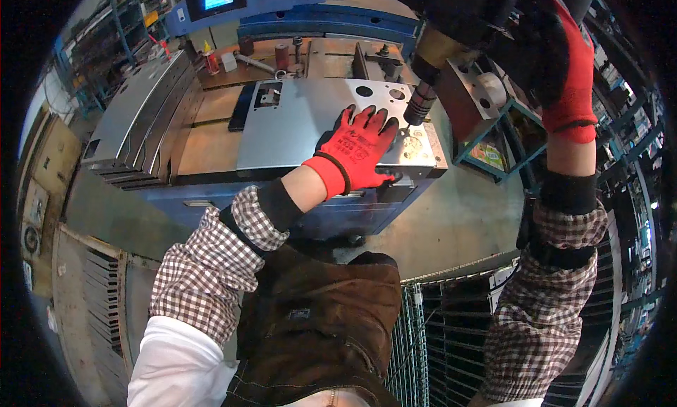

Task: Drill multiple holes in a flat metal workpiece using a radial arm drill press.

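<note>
My left hand (358, 147), in a red glove, lies on a flat silver sheet-metal panel (289, 135) with its fingers spread. Its thumb reaches over the panel's front edge. The panel has round holes and a rectangular cutout. Just right of those fingers, a dark machine spindle (421, 102) points down, its thin tool close to the panel; I cannot tell whether they touch. Raised at the upper right is my right hand (575, 75), also gloved in red, beside the dark machine head (458, 15). Its fingers blend into the dark there, so any grip is hidden.
Several bent metal panels (141, 118) stand at the worktable's left end. Behind the flat panel are a red bottle (211, 61) and metal cylinders (282, 56). A teal-framed rack (504, 142) stands right of the table; a wire rack (451, 336) is near my legs.
</note>
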Motion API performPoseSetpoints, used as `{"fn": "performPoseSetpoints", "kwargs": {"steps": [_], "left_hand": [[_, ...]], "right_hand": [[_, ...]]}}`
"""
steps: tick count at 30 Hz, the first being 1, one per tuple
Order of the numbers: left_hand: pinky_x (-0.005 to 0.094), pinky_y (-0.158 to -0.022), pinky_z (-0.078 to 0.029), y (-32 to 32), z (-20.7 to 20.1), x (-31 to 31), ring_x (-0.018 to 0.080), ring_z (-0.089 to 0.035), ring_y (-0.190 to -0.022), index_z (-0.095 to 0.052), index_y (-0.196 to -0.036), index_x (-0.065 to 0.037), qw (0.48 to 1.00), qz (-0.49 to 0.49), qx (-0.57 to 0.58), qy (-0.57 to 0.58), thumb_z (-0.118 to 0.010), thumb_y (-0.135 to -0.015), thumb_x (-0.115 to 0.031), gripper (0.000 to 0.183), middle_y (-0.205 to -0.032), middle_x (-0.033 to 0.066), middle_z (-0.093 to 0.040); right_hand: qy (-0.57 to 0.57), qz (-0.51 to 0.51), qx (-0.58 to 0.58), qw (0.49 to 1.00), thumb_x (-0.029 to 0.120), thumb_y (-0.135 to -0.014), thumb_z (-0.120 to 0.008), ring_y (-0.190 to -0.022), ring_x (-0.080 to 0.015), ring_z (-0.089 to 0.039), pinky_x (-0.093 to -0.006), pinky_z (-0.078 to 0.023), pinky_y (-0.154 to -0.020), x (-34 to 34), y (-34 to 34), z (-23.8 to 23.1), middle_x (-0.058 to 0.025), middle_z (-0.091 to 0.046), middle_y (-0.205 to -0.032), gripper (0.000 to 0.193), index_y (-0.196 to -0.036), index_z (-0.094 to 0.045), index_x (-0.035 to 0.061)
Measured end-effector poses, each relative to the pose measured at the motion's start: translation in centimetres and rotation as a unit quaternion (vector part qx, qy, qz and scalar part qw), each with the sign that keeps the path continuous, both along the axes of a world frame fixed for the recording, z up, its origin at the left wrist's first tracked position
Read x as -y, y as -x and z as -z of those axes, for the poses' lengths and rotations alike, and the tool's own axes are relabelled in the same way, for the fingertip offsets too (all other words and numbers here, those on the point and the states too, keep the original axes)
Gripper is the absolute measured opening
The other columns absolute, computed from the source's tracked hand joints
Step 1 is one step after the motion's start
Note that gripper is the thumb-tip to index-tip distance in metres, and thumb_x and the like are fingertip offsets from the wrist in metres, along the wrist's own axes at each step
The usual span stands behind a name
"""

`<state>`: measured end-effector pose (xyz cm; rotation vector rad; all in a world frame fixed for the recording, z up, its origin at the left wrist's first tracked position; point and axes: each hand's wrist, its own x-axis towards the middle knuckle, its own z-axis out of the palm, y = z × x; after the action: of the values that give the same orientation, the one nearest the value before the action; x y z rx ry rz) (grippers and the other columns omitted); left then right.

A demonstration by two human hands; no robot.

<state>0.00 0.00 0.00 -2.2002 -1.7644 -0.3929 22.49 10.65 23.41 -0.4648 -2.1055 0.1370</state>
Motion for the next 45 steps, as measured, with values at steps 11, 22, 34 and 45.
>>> {"fn": "performPoseSetpoints", "kwargs": {"steps": [11, 22, 34, 45], "left_hand": [[0.0578, -0.118, -0.024, 0.0, 0.4, 0.0, 0.0386, -0.035, -0.143, -0.038, -0.151, -0.008, 1.0, 0.009, 0.002, -0.01, -0.072, -0.078, -0.057, 0.094, -0.151, 0.0206, -0.041], [0.0585, -0.117, -0.025, 0.1, 0.3, 0.1, 0.0387, -0.037, -0.142, -0.039, -0.15, -0.007, 1.0, 0.003, 0.012, -0.01, -0.072, -0.08, -0.057, 0.092, -0.148, 0.0214, -0.043], [0.0579, -0.117, -0.025, -0.1, 0.3, 0.1, 0.0384, -0.036, -0.142, -0.038, -0.151, -0.008, 1.0, -0.001, 0.0, -0.005, -0.072, -0.079, -0.056, 0.093, -0.15, 0.0204, -0.042], [0.0578, -0.118, -0.024, -0.2, 0.1, -0.1, 0.0387, -0.036, -0.142, -0.039, -0.151, -0.007, 1.0, 0.004, 0.014, -0.008, -0.071, -0.079, -0.058, 0.094, -0.149, 0.0202, -0.042]], "right_hand": [[0.259, -0.223, -0.211, 0.916, 0.018, -0.103, -0.055, -0.113, -0.0228, -0.067, -0.0349, -0.056, -0.098, -6.5, -2.9, 0.9, -0.0148, -0.067, -0.128, 0.042, -0.142, -0.055, 0.002], [-0.008, -0.039, -0.009, 0.999, 0.019, -0.103, -0.055, -0.109, -0.0185, -0.068, -0.0316, -0.054, -0.095, -2.0, -1.6, 1.0, -0.0121, -0.068, -0.126, 0.044, -0.143, -0.054, 0.0011], [-0.113, -0.038, -0.024, 0.993, 0.009, -0.096, -0.057, -0.091, -0.013, -0.062, -0.0292, -0.052, -0.079, 0.1, 0.0, 0.8, -0.0062, -0.068, -0.109, 0.043, -0.138, -0.055, -0.0042], [-0.176, -0.013, -0.066, 0.982, 0.009, -0.096, -0.056, -0.091, -0.0117, -0.06, -0.0285, -0.05, -0.077, -0.7, 0.0, 1.5, -0.0059, -0.067, -0.112, 0.048, -0.142, -0.051, -0.0043]]}}
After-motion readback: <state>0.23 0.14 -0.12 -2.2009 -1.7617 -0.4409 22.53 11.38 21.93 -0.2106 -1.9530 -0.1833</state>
